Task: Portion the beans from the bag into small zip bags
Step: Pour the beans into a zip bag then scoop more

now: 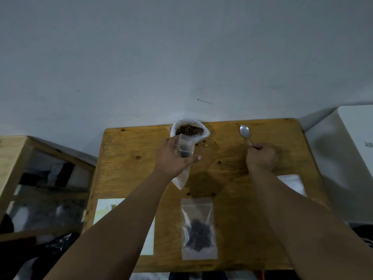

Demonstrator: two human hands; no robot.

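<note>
An open white bag of brown beans [189,130] stands at the far edge of the wooden table [232,178]. Just in front of it, my left hand [174,156] grips an empty clear small zip bag [184,158], its mouth held open toward the bean bag. My right hand [262,156] holds the handle of a metal spoon [245,133], whose empty bowl points away from me. A filled small zip bag [198,229] with dark beans lies flat near the table's front edge.
A few loose beans [203,143] lie near the big bag. A white sheet [125,225] sits under my left arm, more clear bags [290,182] under my right arm. A wooden shelf [40,178] stands left, a white appliance [347,158] right.
</note>
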